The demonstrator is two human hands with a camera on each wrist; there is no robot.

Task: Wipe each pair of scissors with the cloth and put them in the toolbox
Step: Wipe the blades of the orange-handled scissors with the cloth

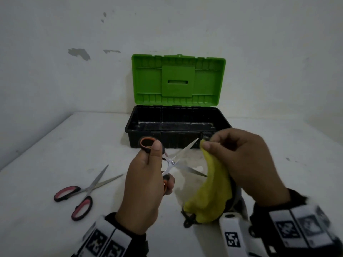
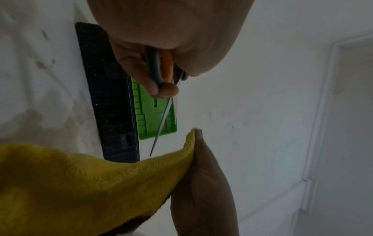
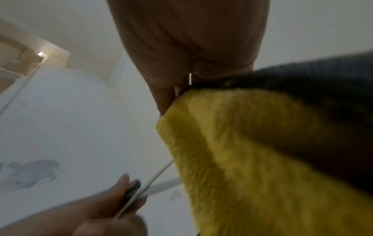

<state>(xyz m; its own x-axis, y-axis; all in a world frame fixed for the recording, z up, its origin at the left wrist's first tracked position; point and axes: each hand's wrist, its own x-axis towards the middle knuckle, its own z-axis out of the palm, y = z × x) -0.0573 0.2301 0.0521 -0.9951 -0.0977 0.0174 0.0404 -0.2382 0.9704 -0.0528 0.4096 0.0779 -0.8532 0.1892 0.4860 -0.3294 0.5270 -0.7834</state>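
My left hand [image 1: 148, 175] grips the handles of the orange-and-black scissors [image 1: 173, 161], whose blades are spread wide above the table. Just right of the upper blade tip, my right hand [image 1: 239, 160] pinches a yellow cloth [image 1: 213, 193] that hangs down from the fingers. In the left wrist view the scissors [image 2: 161, 115] point down toward the cloth [image 2: 96, 183]. The right wrist view shows the cloth [image 3: 252, 159] filling the right side and the blades [image 3: 157, 178] low at left. A second pair, the pink-handled scissors [image 1: 83, 193], lies with its blades apart on the table at left.
The toolbox [image 1: 176, 127], with a black body and a raised green lid [image 1: 178, 80], stands at the back of the white table [image 1: 55, 145] against the wall. Its tray looks bare. A dark strap or cord [image 1: 189, 217] lies under the cloth.
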